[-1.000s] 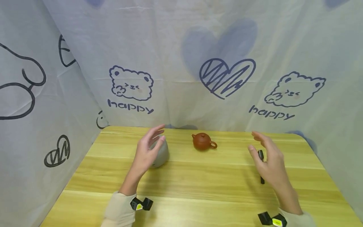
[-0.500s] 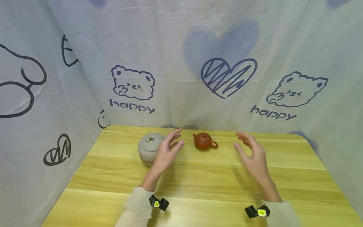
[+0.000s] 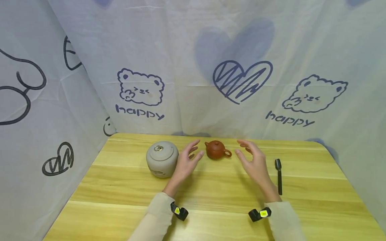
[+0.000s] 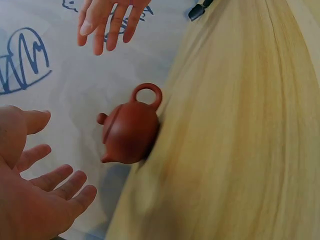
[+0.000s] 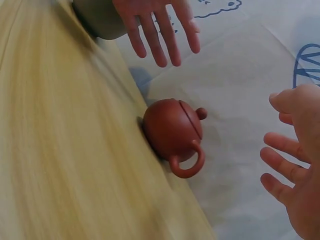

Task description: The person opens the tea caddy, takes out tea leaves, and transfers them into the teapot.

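Observation:
A small reddish-brown clay teapot (image 3: 215, 150) stands near the back of the table, its spout to the left and its ring handle to the right. Left of the spout, my left hand (image 3: 187, 162) hovers with relaxed fingers, apart from the pot. My right hand (image 3: 254, 161) is on the handle side, fingers loosely bent and holding nothing. Both wrist views show the teapot (image 4: 131, 131) with a gap between it and either hand. Beside my left hand sits a grey lidded jar (image 3: 162, 160) with a metal ring on its lid.
A dark spoon-shaped tool (image 3: 279, 177) lies on the table right of my right forearm. The wooden table (image 3: 217, 201) ends at the back against a white cloth (image 3: 187, 67) printed with bears and hearts. Another cloth side (image 3: 27, 100) hangs at the left.
Both hands have moved inward toward the teapot, the left one rightward and the right one leftward. The grey jar and the dark tool have come into fuller view. The teapot stays in place.

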The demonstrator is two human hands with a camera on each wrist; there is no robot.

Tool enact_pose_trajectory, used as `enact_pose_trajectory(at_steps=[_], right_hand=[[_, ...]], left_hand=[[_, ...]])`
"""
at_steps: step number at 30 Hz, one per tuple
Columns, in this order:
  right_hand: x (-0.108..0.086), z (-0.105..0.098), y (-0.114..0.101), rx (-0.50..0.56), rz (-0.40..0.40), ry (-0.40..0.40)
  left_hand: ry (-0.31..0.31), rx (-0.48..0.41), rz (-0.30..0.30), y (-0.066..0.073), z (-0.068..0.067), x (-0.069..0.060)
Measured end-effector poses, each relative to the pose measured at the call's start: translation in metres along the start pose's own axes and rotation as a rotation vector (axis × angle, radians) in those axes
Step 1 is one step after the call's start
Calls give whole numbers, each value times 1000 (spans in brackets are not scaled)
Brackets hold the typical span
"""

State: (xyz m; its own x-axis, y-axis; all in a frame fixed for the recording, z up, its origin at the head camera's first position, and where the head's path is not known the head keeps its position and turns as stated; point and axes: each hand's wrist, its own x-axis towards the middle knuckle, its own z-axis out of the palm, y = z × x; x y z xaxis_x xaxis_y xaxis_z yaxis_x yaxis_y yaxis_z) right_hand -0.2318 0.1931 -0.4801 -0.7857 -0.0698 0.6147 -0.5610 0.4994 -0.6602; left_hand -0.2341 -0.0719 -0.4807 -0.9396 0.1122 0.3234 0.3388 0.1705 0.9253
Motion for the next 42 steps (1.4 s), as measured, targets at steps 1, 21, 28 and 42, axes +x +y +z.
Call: enact_pose_trajectory(at_steps=[1, 21, 28, 42], right_hand=[[1, 3, 1, -3, 4, -11], [20, 54, 19, 8, 83, -115], [24, 64, 26, 92, 206, -108], [26, 80, 34, 232, 306, -37]], left_hand=[[-2, -14, -15, 0, 1, 1], [82, -230, -279, -41, 24, 34], [88, -324, -310, -51, 35, 44], [152, -352, -343, -55, 49, 53]])
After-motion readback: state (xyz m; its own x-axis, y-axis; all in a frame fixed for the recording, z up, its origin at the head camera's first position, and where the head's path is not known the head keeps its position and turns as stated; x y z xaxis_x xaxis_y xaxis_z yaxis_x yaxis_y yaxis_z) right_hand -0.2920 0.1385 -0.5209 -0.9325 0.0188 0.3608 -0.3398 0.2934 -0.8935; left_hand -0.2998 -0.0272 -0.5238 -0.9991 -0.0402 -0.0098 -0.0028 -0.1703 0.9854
